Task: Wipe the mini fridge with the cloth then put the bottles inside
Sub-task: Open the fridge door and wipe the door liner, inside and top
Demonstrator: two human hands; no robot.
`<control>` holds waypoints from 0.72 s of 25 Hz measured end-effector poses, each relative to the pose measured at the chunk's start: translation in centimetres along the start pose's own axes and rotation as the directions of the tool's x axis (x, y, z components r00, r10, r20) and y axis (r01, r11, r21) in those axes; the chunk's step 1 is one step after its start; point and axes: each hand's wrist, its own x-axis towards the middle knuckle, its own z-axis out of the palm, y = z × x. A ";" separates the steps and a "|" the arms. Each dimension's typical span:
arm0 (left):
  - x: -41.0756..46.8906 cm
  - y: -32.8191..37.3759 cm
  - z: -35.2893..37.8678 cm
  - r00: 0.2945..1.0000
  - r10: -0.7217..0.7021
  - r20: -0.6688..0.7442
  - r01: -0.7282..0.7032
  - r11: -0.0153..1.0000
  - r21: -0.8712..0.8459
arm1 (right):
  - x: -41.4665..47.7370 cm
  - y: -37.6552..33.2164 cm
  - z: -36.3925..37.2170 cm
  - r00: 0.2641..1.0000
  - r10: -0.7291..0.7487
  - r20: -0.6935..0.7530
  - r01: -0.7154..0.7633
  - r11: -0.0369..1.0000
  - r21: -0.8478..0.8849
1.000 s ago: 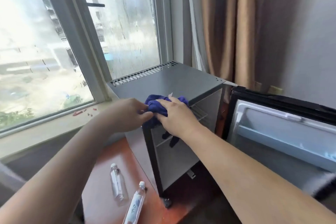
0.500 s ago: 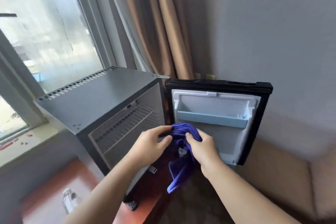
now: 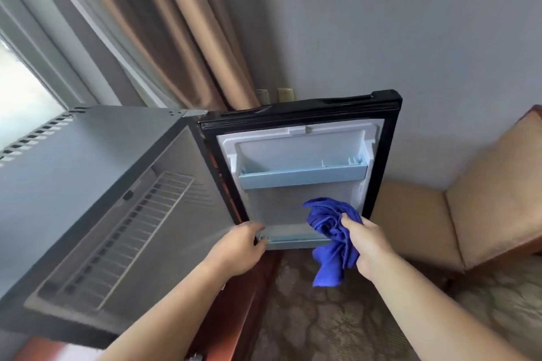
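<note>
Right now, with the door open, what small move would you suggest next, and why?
Probably press the cloth onto the fridge door and wipe: the right hand holds it bunched at the inner panel, the left hand steadies the lower corner.

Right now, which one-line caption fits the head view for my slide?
Cleaning: right hand holds blue cloth at the open mini fridge door; left hand holds its lower edge.
</note>
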 end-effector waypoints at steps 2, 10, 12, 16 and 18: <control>1.7 -2.0 1.3 0.997 -0.025 0.069 0.021 0.998 0.062 | 1.5 0.2 0.7 0.997 0.062 -0.050 -0.056 0.993 0.106; 6.5 -5.1 5.0 0.992 -0.051 0.114 0.043 0.997 0.067 | 4.5 0.9 3.4 0.981 0.186 -0.047 -0.152 0.907 0.394; 6.5 -5.5 5.9 0.991 -0.053 0.119 0.045 0.997 0.069 | 4.5 1.4 3.3 0.980 0.191 -0.050 -0.158 0.911 0.380; 6.3 -5.6 7.0 0.987 -0.079 0.142 0.074 0.996 0.041 | 4.1 1.8 3.3 0.982 0.188 -0.023 -0.163 0.900 0.404; 6.0 -5.4 7.2 0.982 -0.090 0.164 0.083 0.995 0.051 | 3.7 2.0 3.0 0.982 0.188 -0.001 -0.169 0.885 0.435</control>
